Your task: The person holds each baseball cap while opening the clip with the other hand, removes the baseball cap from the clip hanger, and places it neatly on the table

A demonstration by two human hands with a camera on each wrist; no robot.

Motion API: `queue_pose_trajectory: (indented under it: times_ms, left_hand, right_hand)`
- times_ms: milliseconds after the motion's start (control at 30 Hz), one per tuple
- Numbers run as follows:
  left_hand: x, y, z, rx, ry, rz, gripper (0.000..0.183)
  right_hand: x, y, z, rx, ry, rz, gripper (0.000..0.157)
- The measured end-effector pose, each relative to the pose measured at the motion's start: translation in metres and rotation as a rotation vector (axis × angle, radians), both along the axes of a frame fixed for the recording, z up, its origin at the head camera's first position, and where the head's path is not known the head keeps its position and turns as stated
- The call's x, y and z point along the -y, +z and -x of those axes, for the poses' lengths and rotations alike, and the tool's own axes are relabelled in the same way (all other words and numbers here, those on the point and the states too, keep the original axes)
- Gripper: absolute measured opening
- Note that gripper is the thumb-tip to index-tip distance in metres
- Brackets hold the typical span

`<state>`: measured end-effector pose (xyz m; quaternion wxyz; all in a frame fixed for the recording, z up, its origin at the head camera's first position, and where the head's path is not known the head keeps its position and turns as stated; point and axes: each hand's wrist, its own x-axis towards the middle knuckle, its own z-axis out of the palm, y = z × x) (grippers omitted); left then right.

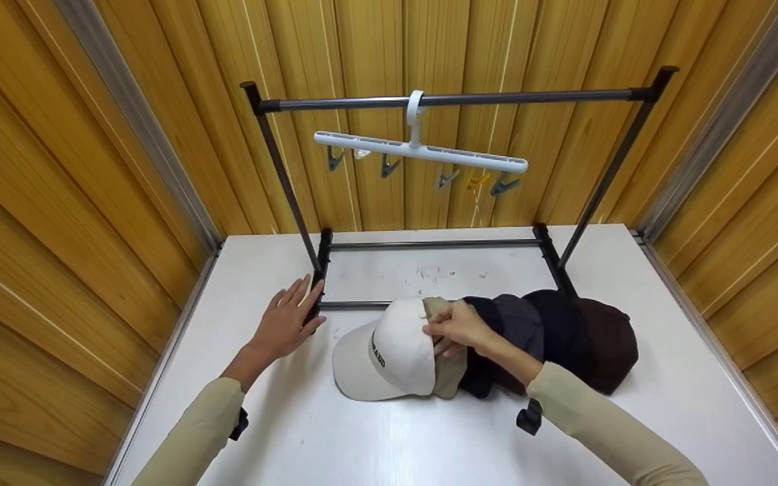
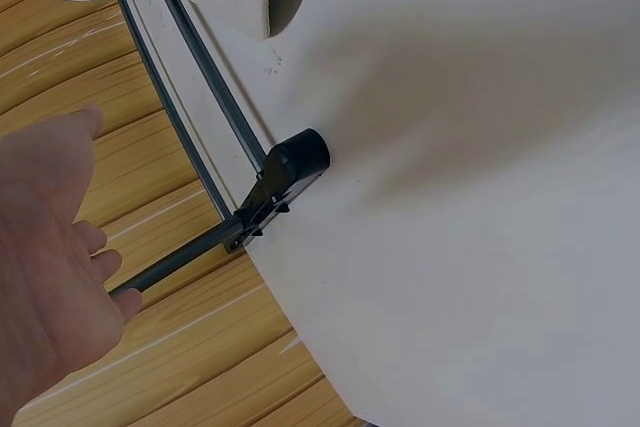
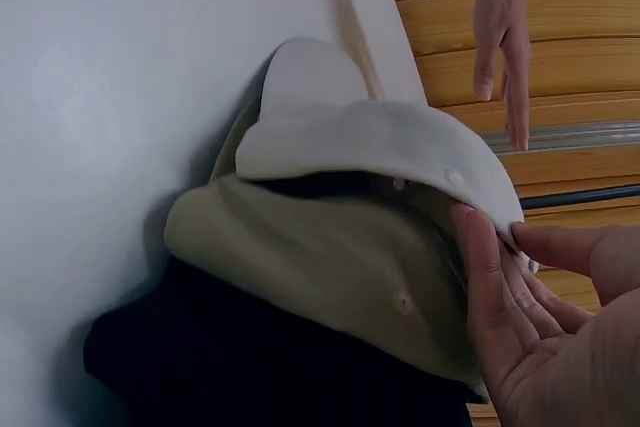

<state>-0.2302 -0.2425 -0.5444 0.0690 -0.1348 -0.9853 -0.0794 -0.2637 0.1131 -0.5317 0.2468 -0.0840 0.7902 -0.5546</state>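
A white baseball cap with dark lettering lies at the left end of a row of nested caps, its visor facing left. My right hand pinches the cap's rear edge between thumb and fingers; in the right wrist view that edge stands apart from the khaki cap tucked behind it. To the right follow a navy cap, a dark grey cap, another dark navy cap and a dark brown cap. Beside the rack's left foot, my left hand has extended fingers and holds nothing.
A dark metal rack stands on the white table, its base behind the caps. From its top bar hangs a white hanger with several clips, including a yellow clip. Wood-patterned walls enclose the back and sides.
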Motion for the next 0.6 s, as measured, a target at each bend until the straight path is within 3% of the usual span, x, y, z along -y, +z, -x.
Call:
queue_pose_trajectory:
  times_ms: [167, 600]
  left_hand:
    - [0.001, -0.002, 0.0, -0.002, 0.007, -0.014, 0.068]
    - [-0.007, -0.004, 0.003, -0.009, -0.005, -0.015, 0.067]
  right_hand:
    - [-0.003, -0.003, 0.003, -0.109, 0.084, -0.055, 0.014]
    - [-0.014, -0.002, 0.005, -0.178, 0.124, -0.16, 0.013]
